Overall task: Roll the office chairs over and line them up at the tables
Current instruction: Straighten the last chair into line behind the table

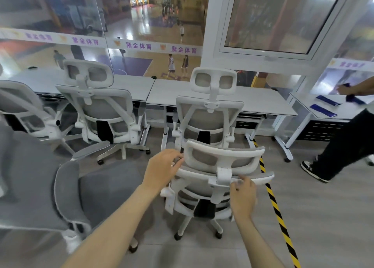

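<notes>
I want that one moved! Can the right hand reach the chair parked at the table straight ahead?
Probably not yet: the right hand grips the near chair, which stands between it and the parked chair. The left hand holds it too.

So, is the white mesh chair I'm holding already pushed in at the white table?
No, the held white mesh chair stands behind another white chair parked at the white table.

Grey floor (327, 207) with striped tape (278, 213) below glass windows (283, 18).
</notes>
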A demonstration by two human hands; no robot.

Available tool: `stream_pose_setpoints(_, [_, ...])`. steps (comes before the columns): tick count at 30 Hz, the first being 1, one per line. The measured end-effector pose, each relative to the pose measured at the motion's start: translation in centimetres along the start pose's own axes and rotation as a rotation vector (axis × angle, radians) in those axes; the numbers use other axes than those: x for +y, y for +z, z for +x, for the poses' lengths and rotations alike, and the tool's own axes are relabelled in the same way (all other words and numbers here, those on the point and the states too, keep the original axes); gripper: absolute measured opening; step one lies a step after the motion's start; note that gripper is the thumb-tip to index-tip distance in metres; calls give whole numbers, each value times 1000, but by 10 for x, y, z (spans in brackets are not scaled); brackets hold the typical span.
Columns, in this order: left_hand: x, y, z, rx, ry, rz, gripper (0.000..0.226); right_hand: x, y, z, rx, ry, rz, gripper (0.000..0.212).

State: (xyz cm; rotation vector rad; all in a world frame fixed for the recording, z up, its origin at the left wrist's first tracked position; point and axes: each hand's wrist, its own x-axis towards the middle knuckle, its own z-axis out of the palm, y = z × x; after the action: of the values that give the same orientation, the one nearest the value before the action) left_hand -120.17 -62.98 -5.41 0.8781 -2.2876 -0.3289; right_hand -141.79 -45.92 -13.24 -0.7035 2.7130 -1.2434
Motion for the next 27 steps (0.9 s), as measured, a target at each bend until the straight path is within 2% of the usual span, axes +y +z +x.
stream_pose_setpoints(4, [-52,-27,-39,-44,-83,-70,2,-25,20,-45,43,22,-43,33])
stream_pose_setpoints(8, [-97,-42,-71,-159,0,-31,6,-56,29,-84,81,34,-88,30])
stream_pose_setpoints(12, [-131,-69,-88,-256,76,19,13,-97,28,-133,22,-87,-147,29])
stream_pose_setpoints(14, [-143,-83,-92,-300,112,74,15,-115,29,-156,57,-189,-249,30])
stream_pose_setpoints(17, [-156,-106,-104,-336,158,121,15,-132,38,-193,128,-337,-382,18])
stream_pose_setpoints(21, [-176,-147,-132,-350,229,167,9,-149,55,-250,60,-420,-407,5])
stream_pose_setpoints(27, [-225,-234,-173,-315,333,308,13,-184,88,-348,-32,-386,-355,22])
